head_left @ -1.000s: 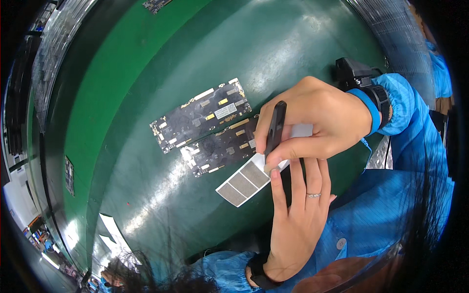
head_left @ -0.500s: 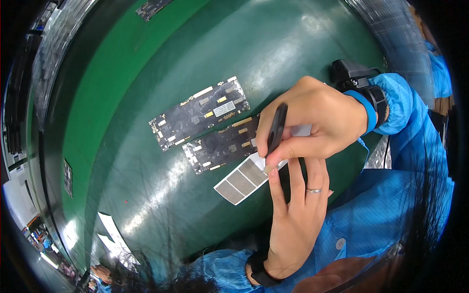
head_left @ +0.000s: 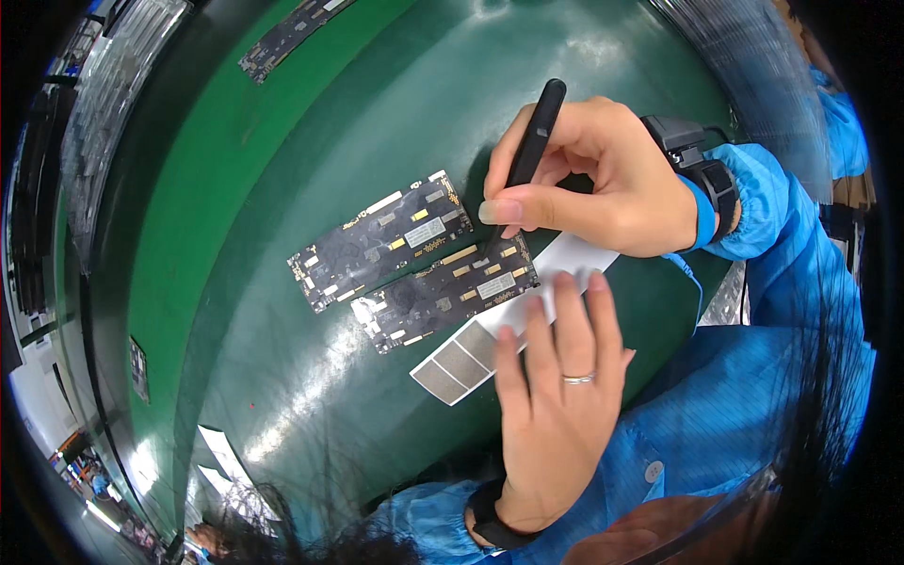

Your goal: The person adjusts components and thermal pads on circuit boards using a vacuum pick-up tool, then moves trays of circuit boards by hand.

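Observation:
My right hand grips a black pen-like tool, which slants down over the far edge of the nearer black circuit board. Around its lower end the fingers block part of the view, so I cannot tell whether anything sits at the tip. My left hand lies open with fingers spread, its fingertips on a white backing strip. Grey rectangular stickers cover the strip's left end, beside the nearer board. A second circuit board lies parallel just beyond.
More circuit boards lie on the green table, one at the far left and one near the left edge. White strips rest at lower left. Clear plastic trays stand at upper right. A blue cord hangs by my right wrist.
My right hand has moved away from the strip, up over the nearer board, with the black tool. My left hand's fingers have spread from beside the tool's tip onto the strip.

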